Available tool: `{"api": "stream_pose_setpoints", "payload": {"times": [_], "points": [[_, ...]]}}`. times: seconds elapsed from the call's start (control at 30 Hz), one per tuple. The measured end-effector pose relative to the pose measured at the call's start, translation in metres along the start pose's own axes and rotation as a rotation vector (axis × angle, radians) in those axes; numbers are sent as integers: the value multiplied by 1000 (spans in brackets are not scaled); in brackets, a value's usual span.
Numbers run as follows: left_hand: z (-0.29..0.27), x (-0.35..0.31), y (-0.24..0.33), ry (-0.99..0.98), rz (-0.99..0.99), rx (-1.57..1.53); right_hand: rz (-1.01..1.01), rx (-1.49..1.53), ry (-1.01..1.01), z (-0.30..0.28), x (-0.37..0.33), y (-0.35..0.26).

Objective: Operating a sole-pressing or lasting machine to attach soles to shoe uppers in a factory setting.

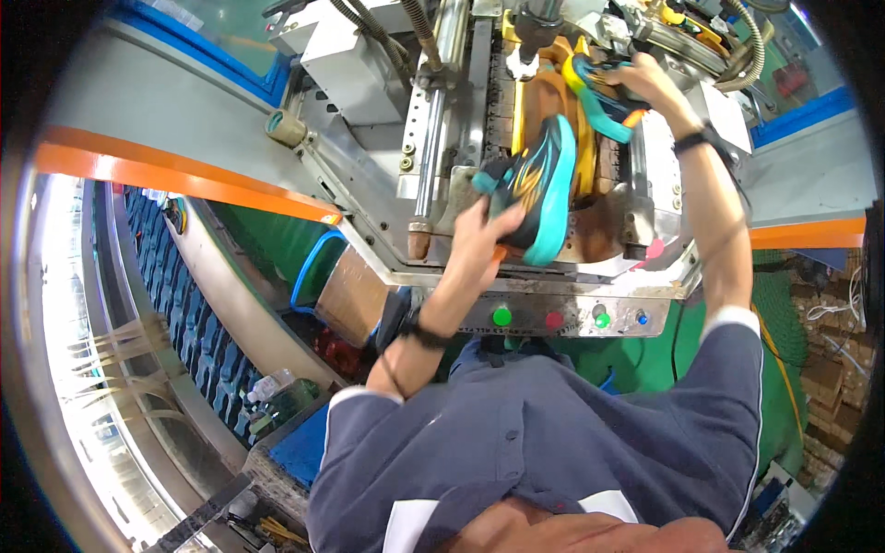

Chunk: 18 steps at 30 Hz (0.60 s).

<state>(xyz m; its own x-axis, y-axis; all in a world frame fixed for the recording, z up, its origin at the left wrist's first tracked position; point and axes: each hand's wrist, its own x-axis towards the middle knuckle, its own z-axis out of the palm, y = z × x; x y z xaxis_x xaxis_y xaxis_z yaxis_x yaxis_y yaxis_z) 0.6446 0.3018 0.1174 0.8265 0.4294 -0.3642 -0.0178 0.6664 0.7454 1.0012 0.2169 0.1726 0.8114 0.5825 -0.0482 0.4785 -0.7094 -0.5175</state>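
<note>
My left hand is closed around the heel end of a black shoe with a teal sole and yellow-orange stripes. That shoe is tilted on its side over the front of the metal machine, its sole turned to the right. Farther back and to the right, my right hand grips a second shoe, dark with teal, yellow and orange parts. Its yellow end lies beside the machine's middle, close to a dark press head. Between the shoes run yellow bars and a brown pad.
A front panel with green, red and blue buttons spans the machine's near edge. Steel rods stand left of the shoes. An orange rail crosses the left side, above a conveyor. A cardboard box sits below.
</note>
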Motion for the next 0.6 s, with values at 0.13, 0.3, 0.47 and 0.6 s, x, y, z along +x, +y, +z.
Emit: {"api": "stream_pose_setpoints", "payload": {"times": [0.13,0.3,0.47,0.6], "points": [[-45,-110,9,211,121,-18,62,-127,40,105,50,-13],[-67,-221,-1,626,387,-17,7,-179,286,184,48,-16],[-81,-264,-61,869,514,-173,-458,-711,533,201,64,42],[-43,-281,-90,933,495,-364,-623,316,250,151,-145,-69]]}}
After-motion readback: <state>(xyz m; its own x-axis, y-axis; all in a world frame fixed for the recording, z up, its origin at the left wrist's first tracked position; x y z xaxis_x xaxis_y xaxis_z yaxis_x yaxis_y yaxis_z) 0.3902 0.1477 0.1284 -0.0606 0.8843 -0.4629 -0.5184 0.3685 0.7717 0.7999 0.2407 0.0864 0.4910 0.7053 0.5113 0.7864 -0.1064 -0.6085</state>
